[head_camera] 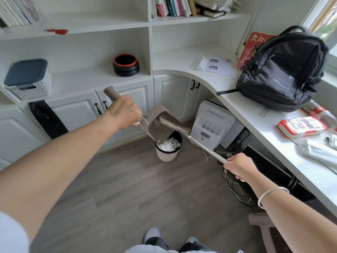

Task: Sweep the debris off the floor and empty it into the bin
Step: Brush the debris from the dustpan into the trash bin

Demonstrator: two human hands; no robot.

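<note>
- Taupe plastic forms the dustpan (160, 125), which is held tilted, mouth downward, directly above the bin (166, 154), with its lower lip just over the rim.
- The dustpan handle (111, 92) is gripped by the left hand (124, 114). The fingers are curled round it, and the end of the handle sticks out above the fist.
- The broom head (173, 123) is laid with its bristles inside the pan, against the dusty inner surface.
- The thin metal broom handle (206, 148) is clasped by the right hand (238, 167), fingers wrapped round it. A silver bangle (271, 196) is worn on that wrist.
- The bin, a small pale bucket with a dark rim, is stood on the grey wood-look floor (136, 179) in front of white cupboard doors. It is seen filled with white paper scraps (168, 144).
- How much debris lies in the pan cannot be told.
- A white appliance (211, 123) with a vent grille is placed just beside the bin, under the curved tabletop (273, 128).
- A black backpack (280, 70) is set upright on the tabletop, and a red-and-white box (302, 126) is laid nearer the viewer.
- A tangle of cables (237, 190) is spread on the floor below the right hand.
- On the shelf, a black pot (125, 65) with a red rim and a perforated white container (27, 77) with a dark lid are kept well apart.
</note>
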